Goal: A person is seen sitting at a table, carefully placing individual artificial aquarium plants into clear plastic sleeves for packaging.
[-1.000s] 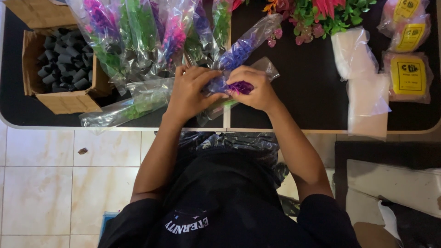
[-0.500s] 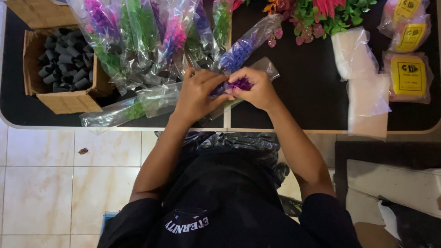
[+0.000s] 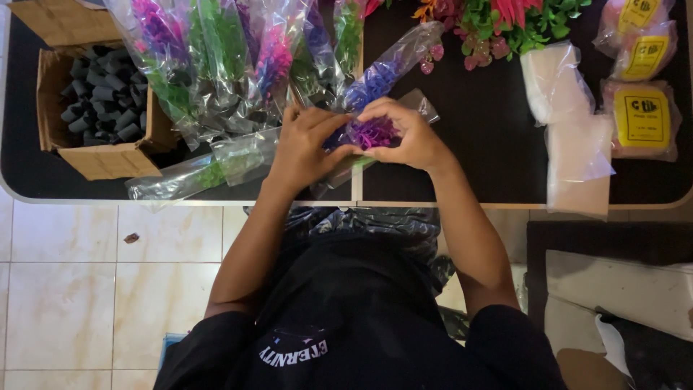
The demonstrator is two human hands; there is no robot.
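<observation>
Both my hands meet over the front edge of a dark table [image 3: 469, 173]. My left hand [image 3: 307, 148] and my right hand [image 3: 408, 137] together pinch a purple artificial flower sprig [image 3: 369, 132] in a clear plastic sleeve. The sleeve's lower end pokes out under my left hand. A blue-purple wrapped sprig [image 3: 382, 72] lies just behind my fingers. A green wrapped sprig [image 3: 206, 170] lies flat to the left of my left hand.
Several wrapped artificial plants [image 3: 216, 65] fan out at the back left. A cardboard box [image 3: 108, 159] of dark small pots stands at far left. Loose flowers [image 3: 505, 22], clear bags [image 3: 570, 137] and yellow-labelled packets [image 3: 641, 119] lie at right. Tiled floor lies below.
My hands shifted slightly on the purple sprig; my left fingers spread over the sleeve, and the right hand closed more around the flower head.
</observation>
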